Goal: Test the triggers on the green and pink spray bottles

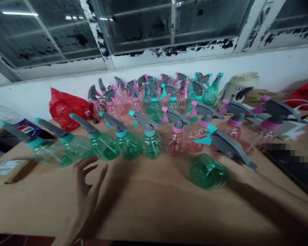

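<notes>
My right hand grips a green spray bottle with a grey and turquoise trigger head. This bottle is tilted, and its head hides most of my fingers. My left hand holds nothing, fingers apart, just in front of a row of green spray bottles; the closest is one green bottle. To the right, the same row continues with pink spray bottles that have pink collars and grey levers. Behind it, more pink and green bottles crowd together near the wall.
A red plastic bag and a Pepsi bottle are at the left, with a cardboard box closer to me. At the right are a white tub, a cable and a dark flat device. Windows stand above the wall.
</notes>
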Available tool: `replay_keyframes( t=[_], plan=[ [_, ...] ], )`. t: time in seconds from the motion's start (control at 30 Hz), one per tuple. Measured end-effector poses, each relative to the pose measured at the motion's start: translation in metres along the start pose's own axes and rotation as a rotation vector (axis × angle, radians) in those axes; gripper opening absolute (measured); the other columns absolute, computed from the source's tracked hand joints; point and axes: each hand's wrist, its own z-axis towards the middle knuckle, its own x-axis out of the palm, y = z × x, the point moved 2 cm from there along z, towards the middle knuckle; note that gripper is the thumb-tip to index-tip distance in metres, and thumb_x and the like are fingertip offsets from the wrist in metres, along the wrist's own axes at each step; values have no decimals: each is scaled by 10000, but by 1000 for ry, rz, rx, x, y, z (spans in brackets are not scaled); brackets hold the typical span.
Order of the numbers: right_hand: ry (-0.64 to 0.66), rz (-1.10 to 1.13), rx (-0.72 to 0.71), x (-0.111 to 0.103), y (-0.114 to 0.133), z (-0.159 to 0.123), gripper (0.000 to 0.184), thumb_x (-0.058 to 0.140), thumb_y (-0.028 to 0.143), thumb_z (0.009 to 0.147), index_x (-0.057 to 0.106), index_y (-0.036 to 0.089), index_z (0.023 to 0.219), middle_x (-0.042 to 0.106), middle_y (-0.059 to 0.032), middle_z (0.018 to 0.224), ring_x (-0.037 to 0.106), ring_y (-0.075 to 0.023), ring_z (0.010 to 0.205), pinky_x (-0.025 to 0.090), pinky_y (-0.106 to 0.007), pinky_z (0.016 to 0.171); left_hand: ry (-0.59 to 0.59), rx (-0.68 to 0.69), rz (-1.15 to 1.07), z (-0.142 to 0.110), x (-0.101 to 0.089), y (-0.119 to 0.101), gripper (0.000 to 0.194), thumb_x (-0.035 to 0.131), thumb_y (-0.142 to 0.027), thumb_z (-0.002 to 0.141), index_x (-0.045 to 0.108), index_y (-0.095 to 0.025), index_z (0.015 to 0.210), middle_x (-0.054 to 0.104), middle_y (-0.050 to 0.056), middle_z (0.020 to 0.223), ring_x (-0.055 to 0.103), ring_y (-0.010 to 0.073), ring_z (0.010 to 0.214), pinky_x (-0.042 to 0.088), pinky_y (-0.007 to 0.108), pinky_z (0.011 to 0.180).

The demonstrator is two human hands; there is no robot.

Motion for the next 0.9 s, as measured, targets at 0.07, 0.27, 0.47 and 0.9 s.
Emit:
replay_keyframes(
  t=[0.07,0.27,0.47,0.9],
  plan=[
    [40,46,10,1,-1,1,245,563,368,816,616,290,1042,643,-31,970,622,-227,776,522,-367,705,-24,-83,24,-1,-8,8,482,628,-549,748,517,-223,1085,561,97,1140,619,327,950,520,326,517],
    [99,68,-34,8,-3,6,215,538,323,829,613,269,1022,642,-28,914,616,-219,787,507,-349,696,234,-30,71,-25,1,10,358,549,-510,845,522,-251,1090,560,68,1147,614,298,972,566,365,601],
    [70,27,-52,8,-3,10,34,575,245,791,574,252,824,544,-3,762,533,-187,691,437,-322,635,570,350,158,-52,29,-11,332,455,-446,932,482,-277,1217,512,43,1269,522,261,1170,437,461,991],
    [88,64,-83,9,5,13,52,542,200,770,569,237,797,546,7,783,514,-146,660,409,-294,602,631,814,335,-69,69,-46,424,385,-423,964,429,-193,1318,423,96,1425,461,259,1258,468,430,967]
  ],
)
